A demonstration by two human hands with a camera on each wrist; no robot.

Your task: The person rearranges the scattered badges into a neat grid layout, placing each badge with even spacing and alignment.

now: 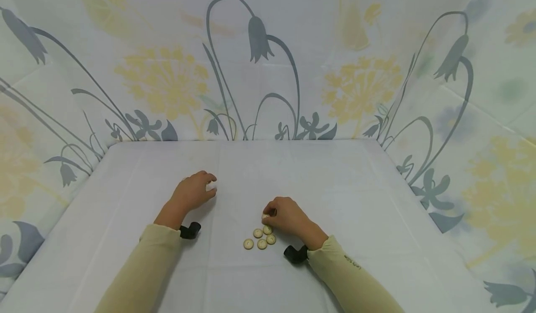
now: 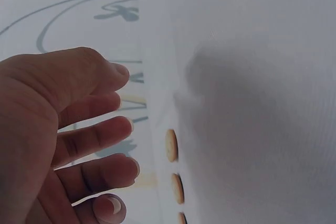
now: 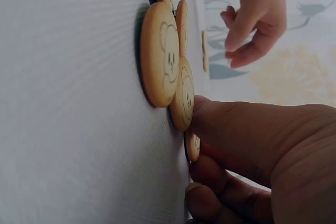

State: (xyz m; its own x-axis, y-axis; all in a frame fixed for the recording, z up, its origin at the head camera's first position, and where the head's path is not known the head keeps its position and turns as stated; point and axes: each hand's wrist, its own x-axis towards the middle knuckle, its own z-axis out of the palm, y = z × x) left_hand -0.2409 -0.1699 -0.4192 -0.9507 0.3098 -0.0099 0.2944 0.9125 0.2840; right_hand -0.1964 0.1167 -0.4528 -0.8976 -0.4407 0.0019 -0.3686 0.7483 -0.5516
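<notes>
The right hand (image 1: 289, 216) is at the top of a small cluster of round, light tan discs (image 1: 262, 243), its thumb and fingers pinching one disc (image 3: 194, 146) at the table surface. Its thumb also lies against a neighbouring disc (image 3: 184, 95). A line-drawn bear face marks the near disc (image 3: 161, 56), which has a dark underside. To the left and farther back, the left hand (image 1: 193, 191) hovers above the table with loosely bent fingers and nothing between them. Beyond its fingertips, several discs (image 2: 171, 145) appear edge-on in the left wrist view.
A white cloth covers the table (image 1: 356, 187). Floral curtains (image 1: 268, 80) rise along its back and sides. Black wrist-worn devices (image 1: 190, 230) sit by both sleeve cuffs. The leftmost disc (image 1: 248, 243) lies slightly apart from the others.
</notes>
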